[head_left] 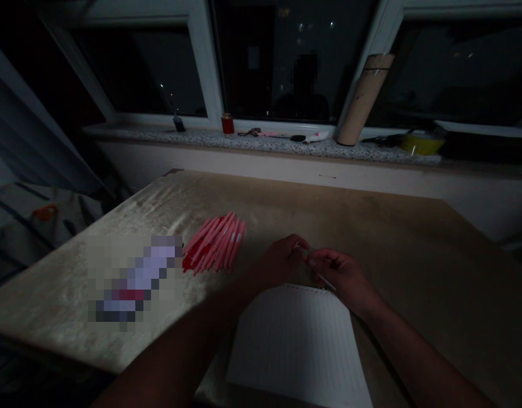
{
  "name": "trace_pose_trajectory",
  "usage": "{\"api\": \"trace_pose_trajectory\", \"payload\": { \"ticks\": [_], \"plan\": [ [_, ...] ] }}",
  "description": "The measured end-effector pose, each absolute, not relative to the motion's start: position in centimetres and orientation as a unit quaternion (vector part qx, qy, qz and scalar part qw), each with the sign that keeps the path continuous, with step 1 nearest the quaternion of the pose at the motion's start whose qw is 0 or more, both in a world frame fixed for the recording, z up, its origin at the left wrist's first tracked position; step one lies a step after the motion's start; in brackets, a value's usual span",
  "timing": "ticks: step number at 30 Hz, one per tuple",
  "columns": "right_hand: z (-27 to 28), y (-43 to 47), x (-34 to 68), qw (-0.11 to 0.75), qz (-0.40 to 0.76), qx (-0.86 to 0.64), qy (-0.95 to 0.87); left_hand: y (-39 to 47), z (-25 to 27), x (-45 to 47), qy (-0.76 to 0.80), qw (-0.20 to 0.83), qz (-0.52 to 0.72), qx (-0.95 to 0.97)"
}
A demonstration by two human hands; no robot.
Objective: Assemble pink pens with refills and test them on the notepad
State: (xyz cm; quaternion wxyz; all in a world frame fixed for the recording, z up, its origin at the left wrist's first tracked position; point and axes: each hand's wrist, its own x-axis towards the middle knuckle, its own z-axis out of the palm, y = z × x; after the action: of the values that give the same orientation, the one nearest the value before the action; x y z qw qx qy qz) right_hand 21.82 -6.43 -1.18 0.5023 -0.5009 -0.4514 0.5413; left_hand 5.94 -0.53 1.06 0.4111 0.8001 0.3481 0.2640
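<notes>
My left hand (282,259) and my right hand (339,275) meet just above the top edge of a lined spiral notepad (297,345) on the table (392,238). Between the fingertips of both hands is a thin pale pen (322,279); its shaft slants down past my right palm. A pile of several pink and red pens (216,242) lies to the left of my left hand, apart from it. The light is dim and the pen's ends are hard to make out.
A blurred-out box or packet (136,280) lies left of the pens. On the stone windowsill (261,141) stand a tall cardboard tube (363,99), a small red container (227,123), a yellow bowl (421,144) and small items. Bedding (35,221) lies at the left.
</notes>
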Motion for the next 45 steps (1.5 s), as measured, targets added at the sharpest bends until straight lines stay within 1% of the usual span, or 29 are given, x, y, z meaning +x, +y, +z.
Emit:
{"api": "trace_pose_trajectory", "payload": {
  "ticks": [4,8,13,19,26,31,36,40,45],
  "plan": [
    [-1.1,-6.5,21.8,0.507,0.494,-0.528,-0.469,-0.6,1.2,6.1,0.35,0.458,0.269,0.772],
    [-0.7,-6.6,21.9,0.522,0.434,-0.532,-0.506,-0.8,1.4,6.5,0.355,0.551,0.265,0.707],
    [0.0,-6.9,22.0,0.542,0.427,-0.53,-0.492,-0.9,1.3,6.9,0.361,0.653,0.265,0.611],
    [0.5,-7.2,21.7,0.577,0.364,-0.546,-0.487,-1.3,1.2,7.3,0.369,0.701,0.299,0.532],
    [1.1,-7.5,21.3,0.611,0.382,-0.513,-0.466,-1.8,1.2,7.6,0.332,0.769,0.303,0.455],
    [0.6,-7.6,21.0,0.615,0.343,-0.508,-0.496,-1.9,1.2,7.6,0.325,0.784,0.294,0.44],
    [-0.2,-7.6,21.0,0.586,0.295,-0.513,-0.553,-2.1,0.9,7.6,0.313,0.765,0.296,0.479],
    [-0.3,-7.5,21.1,0.586,0.308,-0.505,-0.554,-2.1,0.7,7.7,0.295,0.775,0.299,0.472],
    [-0.1,-7.4,21.2,0.569,0.34,-0.511,-0.548,-2.3,0.6,7.7,0.31,0.771,0.3,0.468]
  ]
}}
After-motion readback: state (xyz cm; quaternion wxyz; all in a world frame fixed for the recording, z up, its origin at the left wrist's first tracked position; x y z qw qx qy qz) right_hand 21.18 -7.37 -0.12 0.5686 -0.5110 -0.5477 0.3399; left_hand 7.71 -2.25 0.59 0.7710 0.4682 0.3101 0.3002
